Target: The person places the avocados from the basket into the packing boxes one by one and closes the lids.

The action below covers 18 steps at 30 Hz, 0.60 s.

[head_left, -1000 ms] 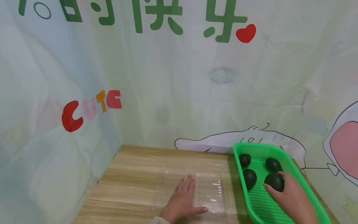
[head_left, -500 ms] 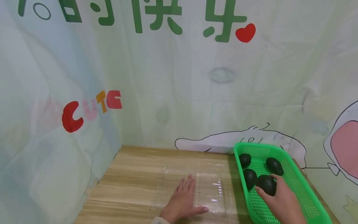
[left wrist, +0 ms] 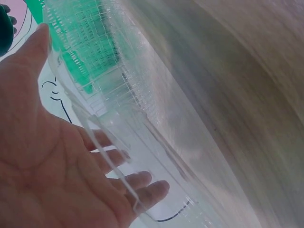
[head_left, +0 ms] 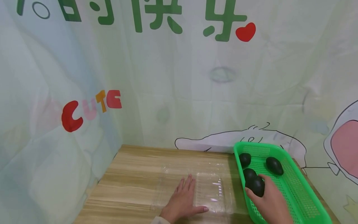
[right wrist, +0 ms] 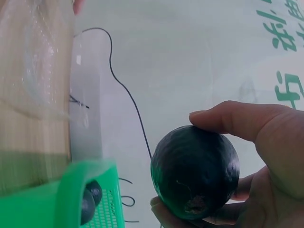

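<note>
A dark, rounded avocado (head_left: 255, 186) is gripped between the thumb and fingers of my right hand (head_left: 271, 199), raised over the left side of the green basket (head_left: 307, 186). In the right wrist view the same avocado (right wrist: 194, 171) shows its stem end. Behind it in the basket lie several other avocados, one at the left wall (head_left: 245, 160) and one farther right (head_left: 274, 165). My left hand (head_left: 181, 199) rests with spread, straight fingers on a clear plastic container (head_left: 208, 186). From the left wrist, the container's edge (left wrist: 99, 147) crosses in front of the fingers.
The wooden table (head_left: 126, 180) carries the container and the basket side by side. A printed cloth backdrop (head_left: 167, 93) rises directly behind the table and along its left side.
My right hand has carried the held avocado leftward across the basket, so that it now partly covers another avocado. My left hand and the container have stayed in place.
</note>
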Each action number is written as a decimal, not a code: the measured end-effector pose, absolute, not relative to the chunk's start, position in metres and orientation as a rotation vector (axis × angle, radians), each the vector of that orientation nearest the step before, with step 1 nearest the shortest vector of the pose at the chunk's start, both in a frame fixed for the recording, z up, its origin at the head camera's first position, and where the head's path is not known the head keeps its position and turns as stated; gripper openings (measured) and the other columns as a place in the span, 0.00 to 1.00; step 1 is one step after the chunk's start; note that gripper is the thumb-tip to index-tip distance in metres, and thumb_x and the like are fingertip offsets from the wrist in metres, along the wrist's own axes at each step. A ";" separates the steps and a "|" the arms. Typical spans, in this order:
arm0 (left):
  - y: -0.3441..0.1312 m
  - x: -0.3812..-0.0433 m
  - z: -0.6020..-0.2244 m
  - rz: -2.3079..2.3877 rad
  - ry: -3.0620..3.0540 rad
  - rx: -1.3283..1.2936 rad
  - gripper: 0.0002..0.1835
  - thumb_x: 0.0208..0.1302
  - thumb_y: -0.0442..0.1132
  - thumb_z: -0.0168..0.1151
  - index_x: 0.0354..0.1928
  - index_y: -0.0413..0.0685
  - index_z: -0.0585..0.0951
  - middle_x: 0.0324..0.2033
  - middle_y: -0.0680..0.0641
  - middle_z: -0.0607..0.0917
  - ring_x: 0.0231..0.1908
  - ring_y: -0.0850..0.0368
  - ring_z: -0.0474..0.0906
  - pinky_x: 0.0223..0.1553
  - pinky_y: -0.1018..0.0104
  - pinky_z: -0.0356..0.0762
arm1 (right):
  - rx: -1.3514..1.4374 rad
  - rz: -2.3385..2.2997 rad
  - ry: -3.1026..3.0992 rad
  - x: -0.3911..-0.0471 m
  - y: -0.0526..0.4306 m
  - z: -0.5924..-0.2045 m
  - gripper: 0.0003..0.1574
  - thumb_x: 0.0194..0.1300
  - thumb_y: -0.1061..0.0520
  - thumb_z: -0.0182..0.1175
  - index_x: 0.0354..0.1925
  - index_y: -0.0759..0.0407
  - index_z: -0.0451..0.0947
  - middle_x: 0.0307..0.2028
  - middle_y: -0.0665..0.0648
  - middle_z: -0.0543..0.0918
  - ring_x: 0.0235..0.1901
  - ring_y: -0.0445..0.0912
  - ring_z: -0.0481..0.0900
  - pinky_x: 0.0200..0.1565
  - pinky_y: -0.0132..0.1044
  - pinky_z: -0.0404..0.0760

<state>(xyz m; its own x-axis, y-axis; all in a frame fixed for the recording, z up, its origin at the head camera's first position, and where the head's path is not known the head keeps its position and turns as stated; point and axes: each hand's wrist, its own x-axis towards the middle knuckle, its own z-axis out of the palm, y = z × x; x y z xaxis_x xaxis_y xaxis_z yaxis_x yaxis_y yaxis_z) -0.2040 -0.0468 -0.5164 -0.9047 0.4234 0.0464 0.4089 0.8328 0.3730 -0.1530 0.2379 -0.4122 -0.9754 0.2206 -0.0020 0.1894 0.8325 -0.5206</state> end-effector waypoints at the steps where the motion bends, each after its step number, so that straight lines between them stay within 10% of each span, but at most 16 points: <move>1: -0.047 -0.204 -0.516 0.594 2.971 0.673 0.64 0.45 0.80 0.54 0.74 0.43 0.52 0.74 0.40 0.51 0.72 0.36 0.47 0.69 0.42 0.54 | -0.322 0.832 -2.950 -0.153 0.236 -0.413 0.57 0.57 0.31 0.61 0.66 0.69 0.56 0.59 0.74 0.69 0.54 0.65 0.72 0.46 0.58 0.76; 18: -0.047 -0.205 -0.521 0.547 2.981 0.665 0.64 0.45 0.82 0.51 0.75 0.44 0.51 0.75 0.40 0.49 0.72 0.36 0.46 0.69 0.44 0.53 | -0.188 0.812 -2.931 -0.159 0.200 -0.419 0.53 0.55 0.38 0.67 0.64 0.70 0.60 0.56 0.73 0.73 0.52 0.65 0.75 0.45 0.58 0.77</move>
<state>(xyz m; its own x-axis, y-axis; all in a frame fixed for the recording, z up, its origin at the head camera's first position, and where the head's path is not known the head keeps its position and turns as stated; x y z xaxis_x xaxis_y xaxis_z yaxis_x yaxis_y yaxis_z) -0.2045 -0.0467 -0.5206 -0.9074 0.4186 0.0380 0.4048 0.8461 0.3467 -0.1587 0.1998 -0.4191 -0.9880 0.1435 0.0575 0.0934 0.8508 -0.5171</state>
